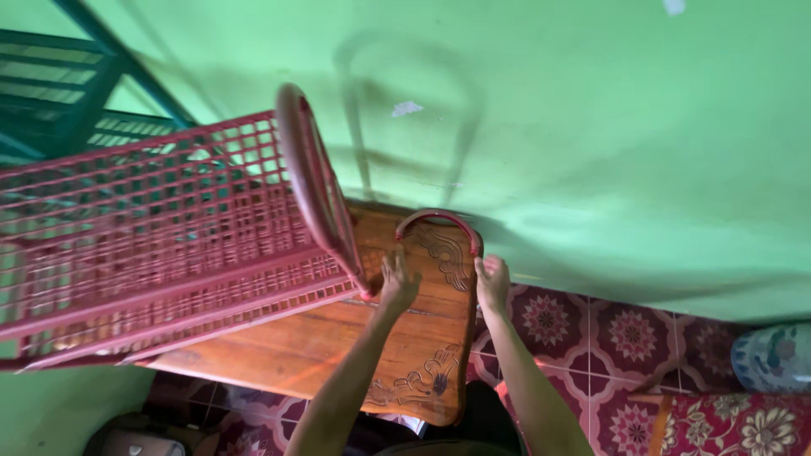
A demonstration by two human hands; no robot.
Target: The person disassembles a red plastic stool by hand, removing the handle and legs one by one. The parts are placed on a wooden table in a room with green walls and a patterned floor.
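A red plastic lattice rack point(152, 245) lies tilted over a carved wooden table point(338, 346), its arched end frame point(312, 169) sticking up. A second red arched piece point(439, 221) stands at the table's far end. My left hand point(397, 283) rests on the tabletop by the rack's lower corner, touching the arched piece's left leg. My right hand point(492, 283) grips the arched piece's right leg at the table edge.
A green wall point(591, 127) fills the background. A dark green metal frame point(59, 93) stands at the upper left. Red patterned floor tiles point(625, 329) lie to the right, with a blue-and-white ceramic pot point(773, 355) at the far right.
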